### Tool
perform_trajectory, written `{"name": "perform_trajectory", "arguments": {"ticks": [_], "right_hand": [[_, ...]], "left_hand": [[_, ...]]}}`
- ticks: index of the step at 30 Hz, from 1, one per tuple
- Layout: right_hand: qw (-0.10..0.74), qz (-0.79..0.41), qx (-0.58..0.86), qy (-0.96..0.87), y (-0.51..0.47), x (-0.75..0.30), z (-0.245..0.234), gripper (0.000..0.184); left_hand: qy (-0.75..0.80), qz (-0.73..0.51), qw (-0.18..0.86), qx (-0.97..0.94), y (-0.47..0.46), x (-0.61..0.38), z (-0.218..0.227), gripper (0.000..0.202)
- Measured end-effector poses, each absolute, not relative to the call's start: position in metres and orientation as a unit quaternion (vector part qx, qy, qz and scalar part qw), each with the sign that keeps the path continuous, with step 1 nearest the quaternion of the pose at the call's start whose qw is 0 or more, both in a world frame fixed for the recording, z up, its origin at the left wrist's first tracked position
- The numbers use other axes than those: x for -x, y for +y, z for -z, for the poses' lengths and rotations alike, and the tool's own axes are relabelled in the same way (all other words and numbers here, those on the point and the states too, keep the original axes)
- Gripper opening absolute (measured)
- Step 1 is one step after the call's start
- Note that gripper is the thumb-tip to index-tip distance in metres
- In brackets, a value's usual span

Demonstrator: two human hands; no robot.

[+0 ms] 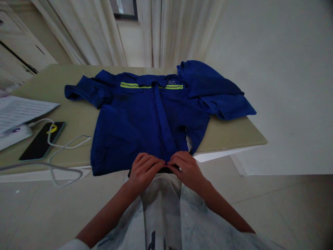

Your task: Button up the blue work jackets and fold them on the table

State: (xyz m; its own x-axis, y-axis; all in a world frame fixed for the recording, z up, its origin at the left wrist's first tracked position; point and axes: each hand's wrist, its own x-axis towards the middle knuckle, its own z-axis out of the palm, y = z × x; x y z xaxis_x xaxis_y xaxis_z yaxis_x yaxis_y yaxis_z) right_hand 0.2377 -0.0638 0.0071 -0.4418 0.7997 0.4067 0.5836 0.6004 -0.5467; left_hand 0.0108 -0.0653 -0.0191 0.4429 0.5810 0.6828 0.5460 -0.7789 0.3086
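Observation:
A blue work jacket with yellow-green reflective stripes across the chest lies front up on the table, its collar toward the far edge. Its two front edges meet at the bottom hem, near the table's front edge. There my left hand pinches the hem with curled fingers. Close beside it, my right hand pinches the other front edge, the fingertips of both hands nearly touching. What lies exactly between the fingertips is too small to make out. One sleeve is bunched at the left; the other spreads over the table's right side.
On the left of the beige table lie a dark phone, a white cable, a white device and printed paper. Curtains hang behind. A white wall stands at the right.

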Motion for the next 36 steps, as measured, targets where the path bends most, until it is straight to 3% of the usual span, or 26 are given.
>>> {"name": "perform_trajectory", "arguments": {"ticks": [3,6,10,20,28,36], "right_hand": [[0.296,-0.317,0.411,-0.802,-0.055,-0.246,-0.019,0.022],[0.243,-0.357,0.386,-0.815,-0.045,-0.248,-0.032,0.034],[0.188,-0.322,0.343,-0.862,-0.032,-0.242,-0.039,0.025],[0.156,-0.277,0.316,-0.894,-0.019,-0.235,-0.035,0.005],[0.14,-0.237,0.307,-0.911,-0.008,-0.237,-0.063,0.01],[0.035,-0.117,0.279,-0.952,-0.004,-0.231,-0.076,0.007]], "left_hand": [[0.301,-0.407,-0.014,-0.863,-0.066,-0.004,0.018,0.018],[0.263,-0.391,-0.068,-0.88,-0.066,0.0,0.013,0.018],[0.243,-0.376,-0.107,-0.888,-0.067,0.003,0.01,0.019],[0.238,-0.377,-0.132,-0.885,-0.068,-0.007,0.014,0.019],[0.3,-0.422,-0.111,-0.848,-0.075,-0.023,0.013,0.023],[0.316,-0.434,-0.113,-0.836,-0.071,-0.026,0.013,0.029]]}}
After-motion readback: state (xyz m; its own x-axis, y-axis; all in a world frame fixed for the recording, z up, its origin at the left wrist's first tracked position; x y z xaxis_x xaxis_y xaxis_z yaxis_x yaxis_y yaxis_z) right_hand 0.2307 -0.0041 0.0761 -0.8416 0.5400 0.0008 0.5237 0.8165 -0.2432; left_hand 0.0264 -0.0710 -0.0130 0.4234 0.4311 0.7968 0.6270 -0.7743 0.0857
